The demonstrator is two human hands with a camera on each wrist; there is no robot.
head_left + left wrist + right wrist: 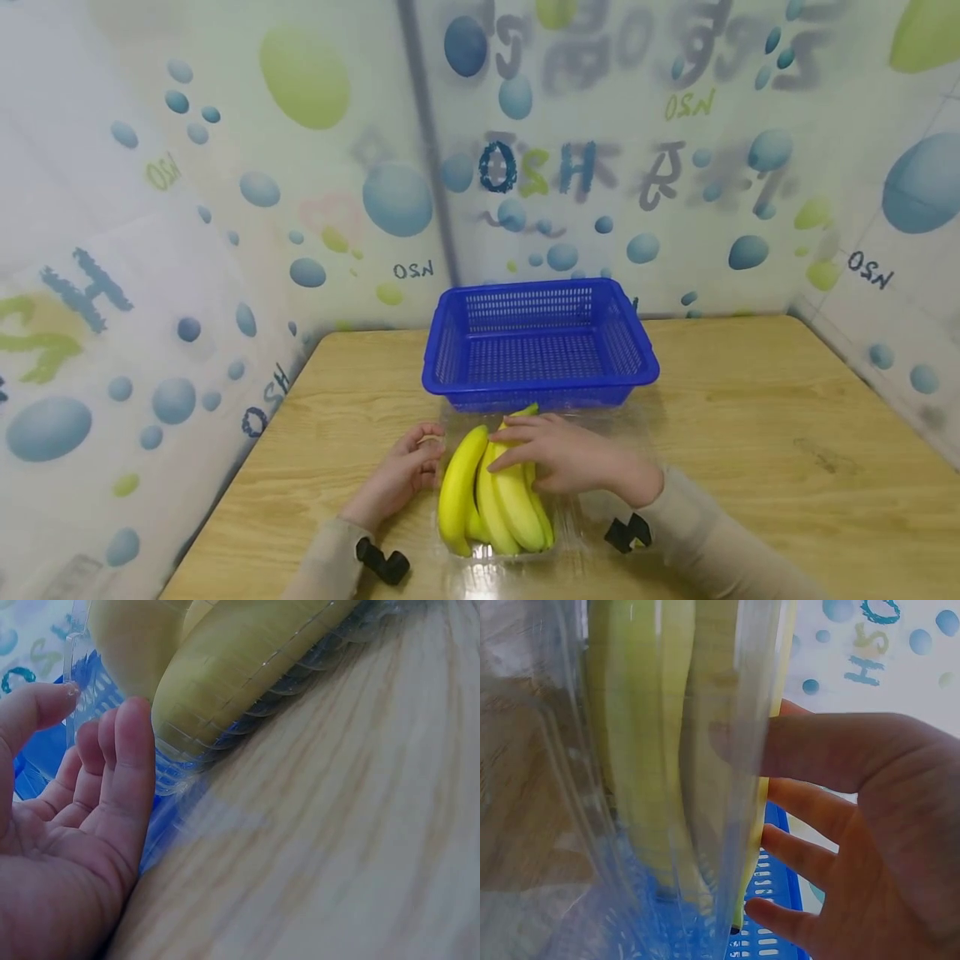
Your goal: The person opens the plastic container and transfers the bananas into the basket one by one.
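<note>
Several yellow bananas (516,508) lie side by side in a clear plastic container (567,533) on the table. My right hand (558,452) lies over the upper part of the bunch. In the right wrist view its thumb is against the bananas (649,735), behind the clear wall, and its fingers reach over their other side. My left hand (405,471) is at the container's left side. The left wrist view shows its bent, relaxed fingers touching the clear wall beside a banana (240,667), with the thumb at the rim.
A blue plastic basket (540,392) with slotted walls stands just behind the container. The wooden table (750,433) meets walls (645,100) printed with bubbles and letters. A small black clip-like piece (382,562) sits at the left wrist, another black piece (628,533) at the right.
</note>
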